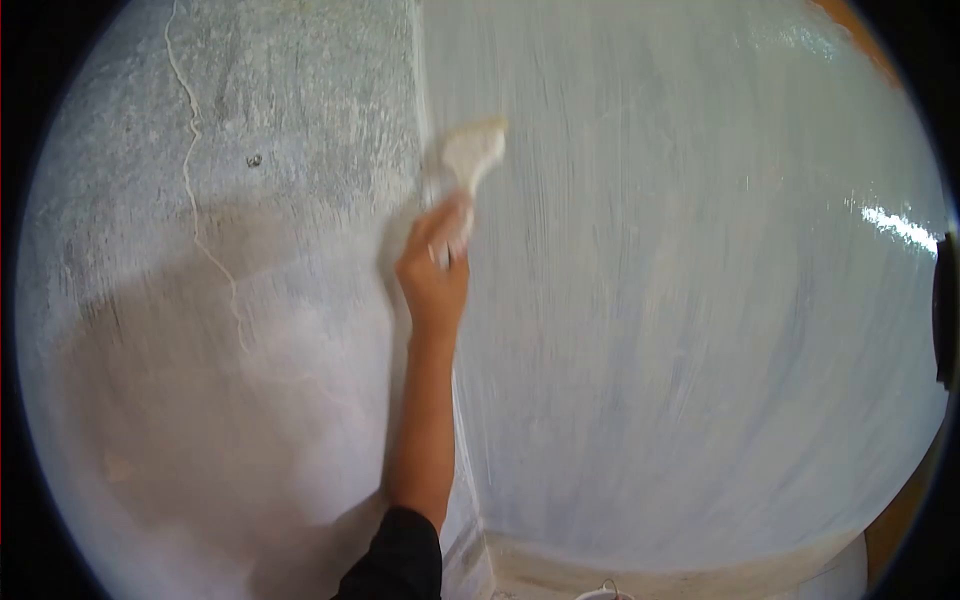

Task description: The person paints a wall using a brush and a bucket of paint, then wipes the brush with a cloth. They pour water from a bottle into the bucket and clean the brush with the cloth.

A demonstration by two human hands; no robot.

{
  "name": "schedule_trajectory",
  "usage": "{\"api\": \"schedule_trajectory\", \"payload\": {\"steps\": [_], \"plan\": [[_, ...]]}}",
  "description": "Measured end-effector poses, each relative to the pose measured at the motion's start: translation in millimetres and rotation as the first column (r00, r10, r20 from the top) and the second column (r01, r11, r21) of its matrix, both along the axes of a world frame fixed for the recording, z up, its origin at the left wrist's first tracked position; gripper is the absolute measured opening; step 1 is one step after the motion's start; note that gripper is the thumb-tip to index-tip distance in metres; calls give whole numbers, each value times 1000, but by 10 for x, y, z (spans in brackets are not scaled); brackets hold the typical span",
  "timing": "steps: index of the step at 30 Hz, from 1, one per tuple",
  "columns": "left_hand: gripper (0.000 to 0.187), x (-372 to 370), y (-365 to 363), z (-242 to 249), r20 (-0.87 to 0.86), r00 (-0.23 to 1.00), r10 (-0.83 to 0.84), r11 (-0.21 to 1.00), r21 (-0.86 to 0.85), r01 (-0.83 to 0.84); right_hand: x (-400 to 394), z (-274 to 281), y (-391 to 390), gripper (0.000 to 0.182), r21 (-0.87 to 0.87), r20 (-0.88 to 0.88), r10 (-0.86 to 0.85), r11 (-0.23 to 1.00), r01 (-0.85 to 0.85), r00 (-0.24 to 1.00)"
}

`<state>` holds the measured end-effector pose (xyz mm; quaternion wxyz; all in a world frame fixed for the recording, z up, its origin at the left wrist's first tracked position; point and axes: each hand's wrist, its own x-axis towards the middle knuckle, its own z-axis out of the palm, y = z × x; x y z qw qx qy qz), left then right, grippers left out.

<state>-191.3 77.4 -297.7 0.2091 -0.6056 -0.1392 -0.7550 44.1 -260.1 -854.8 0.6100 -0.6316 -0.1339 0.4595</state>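
Observation:
My left hand [436, 265] is raised in front of the wall corner, its fingers closed around the handle of a wide paintbrush [472, 150]. The brush is pale and looks coated; its bristle end points up and to the right, against or very near the right-hand wall [650, 300]. That wall carries whitish vertical streaks and a wet shine at its right side. Close by on the left, the other wall [320, 110] is patchy grey higher up and paler lower down. My right hand is out of view.
A thin raised pale line [190, 130] runs down the left wall, near a small dark spot [254, 160]. At the bottom edge shows the rim of a white bucket [603, 595] with a wire handle. A dark object [944, 312] stands at the far right.

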Motion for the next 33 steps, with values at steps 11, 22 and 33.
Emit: {"api": "schedule_trajectory", "payload": {"steps": [11, 22, 33], "plan": [[34, 240, -568, -3928, -117, 988, -100, 946, -318, 58, 171, -552, -191, 24, -67, 355, 230, 973, -221, 906], [35, -119, -1286, -4913, -395, 843, -365, 619, -780, -97, 17, 179, 19, 26, -4, -100, 316, 948, -318, 944], [41, -303, -980, -2659, -443, 881, -168, 849, -519, -99, 67, 287, -136, 25, -13, -46, 255, 967, -256, 966]]}}
